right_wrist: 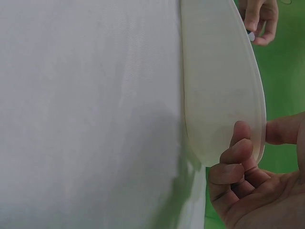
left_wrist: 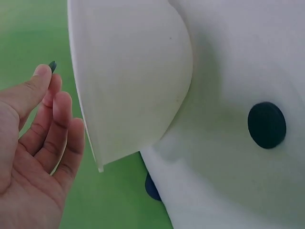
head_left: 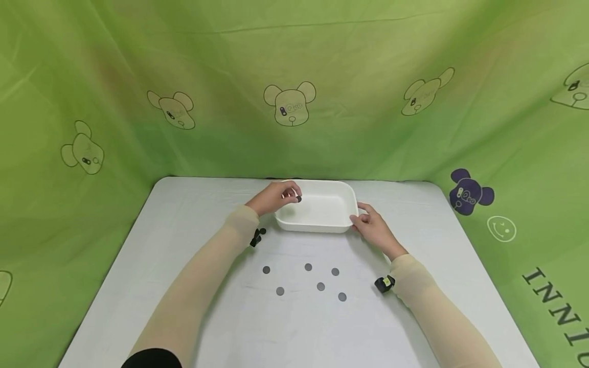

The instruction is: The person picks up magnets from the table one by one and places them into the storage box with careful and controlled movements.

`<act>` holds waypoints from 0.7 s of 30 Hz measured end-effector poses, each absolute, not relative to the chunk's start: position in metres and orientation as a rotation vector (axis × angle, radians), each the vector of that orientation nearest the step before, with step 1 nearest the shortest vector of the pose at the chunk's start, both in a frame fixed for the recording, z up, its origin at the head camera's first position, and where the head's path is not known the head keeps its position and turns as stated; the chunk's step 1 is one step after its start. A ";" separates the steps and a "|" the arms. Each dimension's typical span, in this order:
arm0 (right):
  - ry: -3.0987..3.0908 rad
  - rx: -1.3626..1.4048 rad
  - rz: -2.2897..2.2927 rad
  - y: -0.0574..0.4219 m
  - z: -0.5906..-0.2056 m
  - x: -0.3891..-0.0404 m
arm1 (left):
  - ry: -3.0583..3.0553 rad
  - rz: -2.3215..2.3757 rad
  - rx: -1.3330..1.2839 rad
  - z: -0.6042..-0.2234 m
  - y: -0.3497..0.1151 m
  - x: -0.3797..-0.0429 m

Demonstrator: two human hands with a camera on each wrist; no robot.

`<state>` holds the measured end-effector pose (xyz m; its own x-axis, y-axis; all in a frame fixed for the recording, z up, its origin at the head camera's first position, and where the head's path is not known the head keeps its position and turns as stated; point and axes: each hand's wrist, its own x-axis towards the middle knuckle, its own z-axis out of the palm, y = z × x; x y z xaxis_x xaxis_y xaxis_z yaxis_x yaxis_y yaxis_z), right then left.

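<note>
Near the far edge of the table is a white rectangular tray. My left hand is over the tray's left side, pinching a small dark disc between thumb and fingertip. In the left wrist view the disc shows edge-on beside the tray wall. At the tray's front right corner, my right hand grips the rim. Its thumb lies on one side of the wall and its curled fingers on the other, as the right wrist view shows.
Several flat grey discs, among them one disc in the middle, lie scattered on the white tabletop in front of the tray. Another dark disc lies by the left wrist. A green curtain with bear prints surrounds the table.
</note>
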<state>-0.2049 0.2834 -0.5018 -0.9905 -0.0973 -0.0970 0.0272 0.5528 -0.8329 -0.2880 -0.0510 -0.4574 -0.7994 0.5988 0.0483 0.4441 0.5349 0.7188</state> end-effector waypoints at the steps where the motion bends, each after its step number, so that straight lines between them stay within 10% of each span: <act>1: 2.649 -0.059 -1.424 0.283 -0.501 -0.205 | 2.570 1.095 0.895 -0.458 -0.049 -0.289; 21: 2.639 -0.060 -1.419 0.285 -0.500 -0.203 | 2.554 0.784 0.891 -0.476 -0.026 -0.293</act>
